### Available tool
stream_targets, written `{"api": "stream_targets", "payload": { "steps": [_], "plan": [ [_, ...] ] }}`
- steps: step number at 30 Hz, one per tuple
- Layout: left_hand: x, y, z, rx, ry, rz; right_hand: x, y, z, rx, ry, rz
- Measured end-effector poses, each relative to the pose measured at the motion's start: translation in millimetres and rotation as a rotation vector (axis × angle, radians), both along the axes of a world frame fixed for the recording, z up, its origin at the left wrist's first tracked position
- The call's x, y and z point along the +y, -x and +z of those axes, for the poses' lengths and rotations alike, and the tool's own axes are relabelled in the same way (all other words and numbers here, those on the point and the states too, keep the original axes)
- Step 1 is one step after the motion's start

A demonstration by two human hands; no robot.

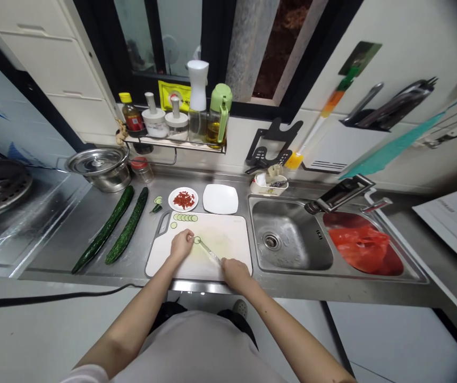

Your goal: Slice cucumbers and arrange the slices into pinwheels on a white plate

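the steel counter (59, 223) spreads wide to my left, the sink basin (294, 236) sits just beyond the right edge of my cutting board (230, 234), and the board leaves open room between my hands and its far right corner, with two cucumbers (127, 226) lying apart to its left. my right hand (235, 274) is closed around a slim knife (211, 254), while my left hand (182, 246) has its fingertips drawn narrow. the cucumber slice (197, 240) is at the knife's tip, right by my left fingertips, though i cannot tell whether they pinch it.
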State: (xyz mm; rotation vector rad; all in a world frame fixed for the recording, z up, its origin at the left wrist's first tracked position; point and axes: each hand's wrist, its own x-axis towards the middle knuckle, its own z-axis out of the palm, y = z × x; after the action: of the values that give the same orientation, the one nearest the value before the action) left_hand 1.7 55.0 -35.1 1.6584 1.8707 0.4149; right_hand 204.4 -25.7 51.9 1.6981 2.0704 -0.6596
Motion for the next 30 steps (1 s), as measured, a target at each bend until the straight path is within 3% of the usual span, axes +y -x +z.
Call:
{"api": "stream_targets", "payload": {
  "steps": [18,30],
  "plan": [
    [-1.9,0.4,-1.8,-0.018,-0.015,0.001,8.9,8.5,-1.4,-0.014,0.029,-0.011],
    [-10.0,-11.3,0.7,0.087,-0.040,-0.012,4.1,6.2,-4.1,-0.004,0.002,-0.007]
  ]
}}
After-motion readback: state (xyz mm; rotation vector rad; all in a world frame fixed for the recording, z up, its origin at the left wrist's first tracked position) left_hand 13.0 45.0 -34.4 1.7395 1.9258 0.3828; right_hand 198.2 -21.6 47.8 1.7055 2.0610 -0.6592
